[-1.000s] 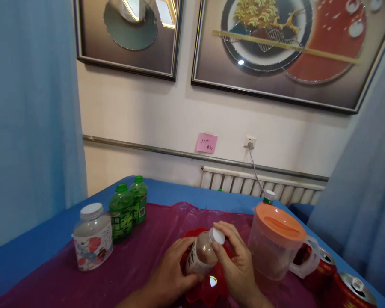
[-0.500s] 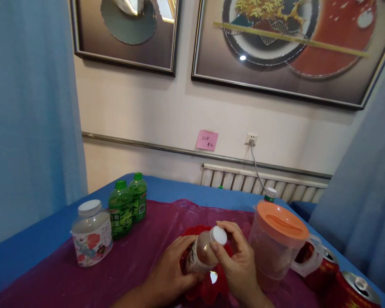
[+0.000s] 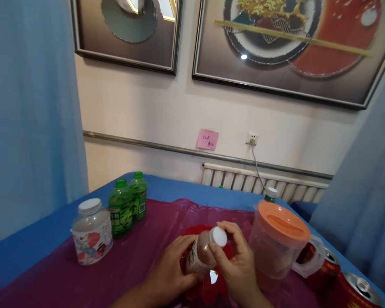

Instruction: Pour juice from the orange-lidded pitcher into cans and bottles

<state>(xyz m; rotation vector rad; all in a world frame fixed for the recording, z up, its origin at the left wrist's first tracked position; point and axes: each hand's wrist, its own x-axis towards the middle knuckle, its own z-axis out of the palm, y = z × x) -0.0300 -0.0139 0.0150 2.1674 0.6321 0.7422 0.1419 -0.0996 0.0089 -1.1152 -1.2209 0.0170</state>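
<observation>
Tilted bottle — fingers at cap

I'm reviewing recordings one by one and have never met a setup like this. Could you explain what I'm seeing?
There is no machine here, only a person's two bare hands, seen by a camera worn on the head, looking forward and down. The left hand holds a small, tilted bottle; the right hand grips its white cap. Below is a partly hidden red wavy-edged item. A purple sheet lies over a blue-covered table. To the left stand a jar and two green bottles; to the right, an orange-lidded pitcher and two red cans.
</observation>
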